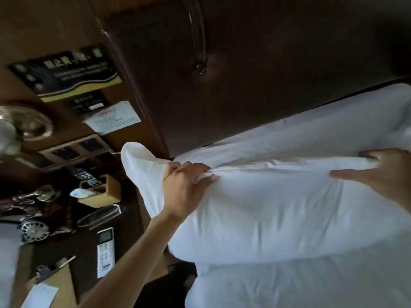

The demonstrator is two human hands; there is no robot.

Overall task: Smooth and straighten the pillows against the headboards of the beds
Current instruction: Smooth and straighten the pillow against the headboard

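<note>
Pillows: front plump white cotton pillow (278, 210) lies along the head of the bed, with a second white pillow (300, 134) behind it, touching the dark brown padded headboard (255, 63).
Pillow corner: loose empty end of the front pillowcase (140, 165) stands up past the left edge of the bed, beside the headboard's edge.
Left hand: left hand (186, 187) sits on the top left of the front pillow, fingers curled and bunching a fold of the white fabric along the upper seam, thumb pressed against the cloth.
Right hand: right hand (382, 174) clamps the top right of the same pillow, thumb lying flat on the front face, other fingers wrapped over the upper edge.
Bed: white sheet (300, 285) lies below the pillows, its surface smooth.
Bedside table: dark wooden bedside table (131, 232) stands left of the bed, carrying a white air-conditioner remote (105, 250), a small wooden box (104, 192) holding a black remote, and a silver rotary telephone (33, 221).
Wall: black and yellow printed notice (64, 72) and a white paper card (112, 117) hang on the brown wood panel above the table; their text is too blurred to read.
</note>
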